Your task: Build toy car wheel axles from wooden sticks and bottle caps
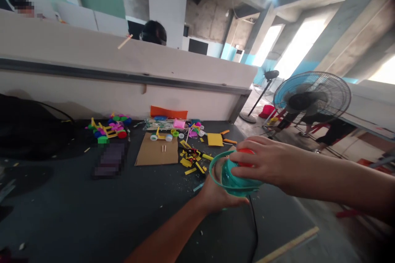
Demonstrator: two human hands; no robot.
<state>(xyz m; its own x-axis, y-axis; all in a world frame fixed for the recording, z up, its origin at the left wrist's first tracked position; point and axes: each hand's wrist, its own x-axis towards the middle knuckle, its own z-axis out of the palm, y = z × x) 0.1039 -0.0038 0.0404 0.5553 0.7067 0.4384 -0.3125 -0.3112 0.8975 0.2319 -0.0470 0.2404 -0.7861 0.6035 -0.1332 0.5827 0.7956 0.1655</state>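
Observation:
A teal water bottle (236,189) with a carrying loop (215,159) is held above the right part of the dark table. My left hand (216,194) wraps around its body from below, thumb pointing right. On top, the fingers of my right hand (262,160) close over the bottle's red cap (246,157). Both hands hide much of the bottle, and its lower part is mostly out of sight.
Yellow scraps (187,162), a cardboard sheet (145,152) with a small yellow wheeled toy (159,134), and orange-handled scissors (228,141) lie beyond the hands. A black cable (254,222) runs over the table. A fan (311,98) stands to the right; other people sit behind the partition (123,55).

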